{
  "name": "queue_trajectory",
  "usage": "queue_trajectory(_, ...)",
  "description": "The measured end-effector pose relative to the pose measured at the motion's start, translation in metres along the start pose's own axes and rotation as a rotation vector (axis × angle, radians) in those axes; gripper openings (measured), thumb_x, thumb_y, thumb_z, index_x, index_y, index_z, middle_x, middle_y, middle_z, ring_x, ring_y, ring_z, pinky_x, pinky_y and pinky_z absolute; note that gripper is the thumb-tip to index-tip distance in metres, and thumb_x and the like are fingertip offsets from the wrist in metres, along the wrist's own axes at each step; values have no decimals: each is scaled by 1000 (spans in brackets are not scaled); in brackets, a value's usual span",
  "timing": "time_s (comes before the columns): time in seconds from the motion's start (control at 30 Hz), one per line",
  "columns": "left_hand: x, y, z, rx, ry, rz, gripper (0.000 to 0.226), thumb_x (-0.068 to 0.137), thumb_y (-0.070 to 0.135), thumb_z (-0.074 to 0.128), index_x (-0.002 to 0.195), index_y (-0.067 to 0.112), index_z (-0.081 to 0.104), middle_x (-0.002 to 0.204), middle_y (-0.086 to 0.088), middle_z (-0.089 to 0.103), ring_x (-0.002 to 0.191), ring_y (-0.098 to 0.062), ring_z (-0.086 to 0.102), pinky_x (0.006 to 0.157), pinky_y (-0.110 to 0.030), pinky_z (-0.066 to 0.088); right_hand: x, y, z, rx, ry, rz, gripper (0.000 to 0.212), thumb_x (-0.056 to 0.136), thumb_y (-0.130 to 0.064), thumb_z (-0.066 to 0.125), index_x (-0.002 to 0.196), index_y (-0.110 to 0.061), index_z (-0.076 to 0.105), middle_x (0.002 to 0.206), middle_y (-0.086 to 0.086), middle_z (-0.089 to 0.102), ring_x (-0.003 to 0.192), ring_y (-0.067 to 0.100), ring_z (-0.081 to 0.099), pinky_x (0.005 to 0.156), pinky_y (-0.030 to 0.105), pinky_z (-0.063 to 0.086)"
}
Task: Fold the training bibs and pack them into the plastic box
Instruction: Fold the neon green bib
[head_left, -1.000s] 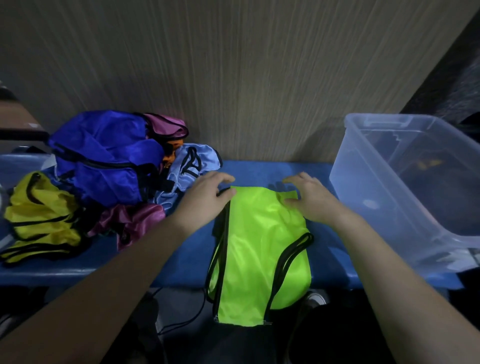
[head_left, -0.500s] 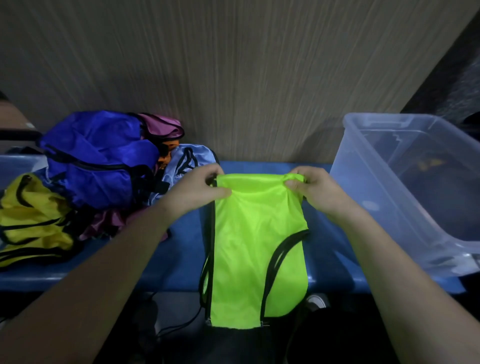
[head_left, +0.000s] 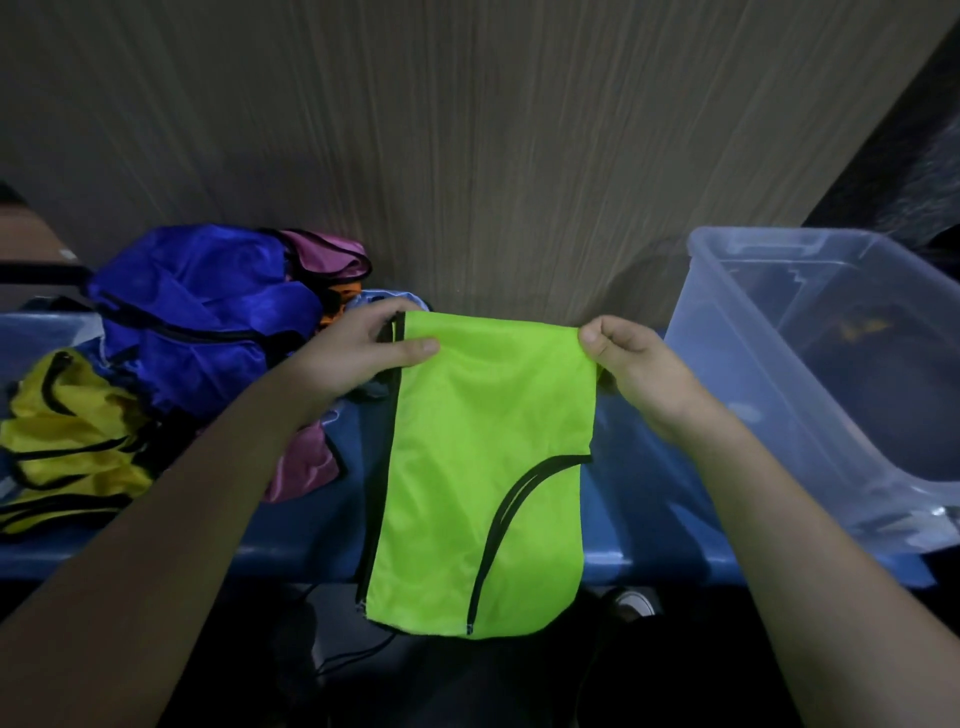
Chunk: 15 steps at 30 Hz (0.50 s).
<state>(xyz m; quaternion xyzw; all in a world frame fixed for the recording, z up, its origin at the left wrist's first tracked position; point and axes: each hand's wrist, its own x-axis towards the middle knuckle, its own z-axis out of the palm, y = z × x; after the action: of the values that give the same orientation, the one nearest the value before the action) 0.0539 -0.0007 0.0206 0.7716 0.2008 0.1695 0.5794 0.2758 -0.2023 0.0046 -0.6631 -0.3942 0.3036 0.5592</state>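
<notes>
Green bib (head_left: 483, 467) hangs lengthwise-folded; left hand (head_left: 358, 353) and right hand (head_left: 631, 364) each pinch top corner (grip keeps layers aligned), plastic box (head_left: 779, 415) waiting alongside.

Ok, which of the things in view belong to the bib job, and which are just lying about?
Job:
- green bib, pinched at its top corners by left hand and right hand
- bib pile
- plastic box

Lying about:
- cable under the bench
- wall panel
</notes>
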Motion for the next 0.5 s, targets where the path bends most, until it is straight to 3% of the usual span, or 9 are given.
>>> queue_trajectory(0.1, 1, -5, -4, 46, 13, 13, 19, 89, 11, 72, 105, 17, 64, 89, 13, 71, 88, -8, 68, 83, -34, 53, 1, -1, -5, -82, -91, 2, 20, 93, -11, 66, 86, -14, 48, 64, -11, 55, 62, 6, 53, 60, 24, 47)
queue_trajectory(0.23, 3, -10, -7, 61, 35, 50, 21, 88, 7, 72, 104, 19, 64, 87, 18, 68, 87, -1, 66, 78, -24, 55, 2, 4, -4, -292, -218, 74, 30, 77, -7, 84, 92, -16, 59, 71, 1, 62, 64, 19, 58, 59, 37, 48)
queue_trajectory(0.3, 4, -11, -8, 97, 48, 52, 24, 87, 7, 74, 106, 19, 65, 91, 14, 67, 88, 0, 64, 80, -22, 55, 4, 6, -3, -333, -146, 61, 19, 80, -9, 82, 82, -20, 66, 66, -5, 62, 61, 13, 56, 60, 34, 46)
queue_trajectory(0.4, 6, -14, -8, 241, 97, 72, 27, 85, 10, 78, 108, 21, 67, 98, 14, 67, 90, 7, 62, 81, -13, 48, 10, 7, -2, -317, 28, 21, 21, 83, -10, 79, 69, -23, 69, 61, -12, 64, 58, 5, 56, 62, 28, 46)
queue_trajectory(0.5, 14, -16, -5, 305, 189, 13, 34, 82, 18, 81, 112, 27, 68, 99, 17, 69, 88, 6, 63, 79, -16, 49, 15, 7, 4, -259, 93, 53, 17, 88, -5, 73, 75, -13, 66, 51, -11, 54, 43, 6, 47, 43, 21, 39)
